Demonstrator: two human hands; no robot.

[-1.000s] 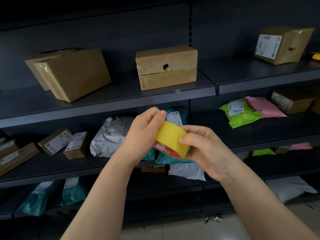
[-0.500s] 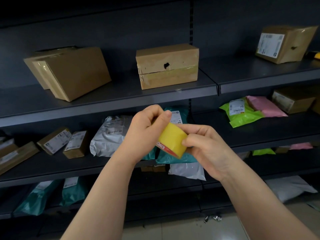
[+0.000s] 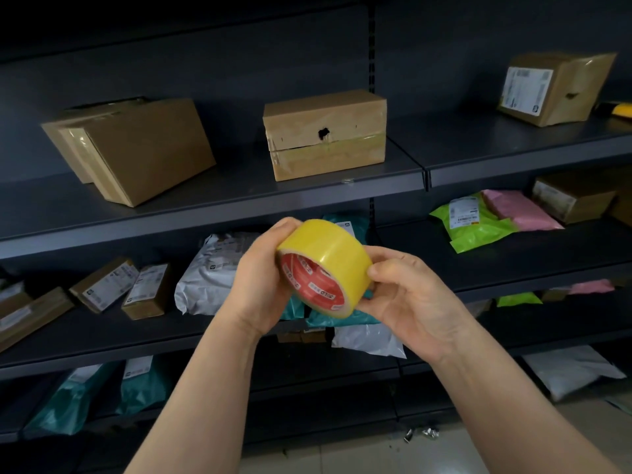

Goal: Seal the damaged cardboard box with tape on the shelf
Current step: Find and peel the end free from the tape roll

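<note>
A cardboard box [image 3: 325, 135] with a dark hole in its front stands on the upper shelf [image 3: 239, 196], straight ahead. Below it, in front of the middle shelf, I hold a yellow tape roll [image 3: 325, 265] with a red core in both hands. My left hand [image 3: 260, 278] grips the roll's left side, thumb over its top edge. My right hand [image 3: 407, 292] grips its right side, thumb pressed on the yellow band. The roll's open core faces down and towards me. Both hands are well below the box and apart from it.
A tilted brown box [image 3: 133, 148] lies left on the upper shelf; a labelled box [image 3: 554, 87] sits at the far right. The middle shelf holds small boxes [image 3: 119, 285], a grey mailer [image 3: 212, 271], and green [image 3: 472, 227] and pink [image 3: 519, 210] bags. Teal bags [image 3: 68, 401] fill the lower shelf.
The roll has turned in my hands, so its red core now shows. My left thumb has shifted from the band's front to its top edge.
</note>
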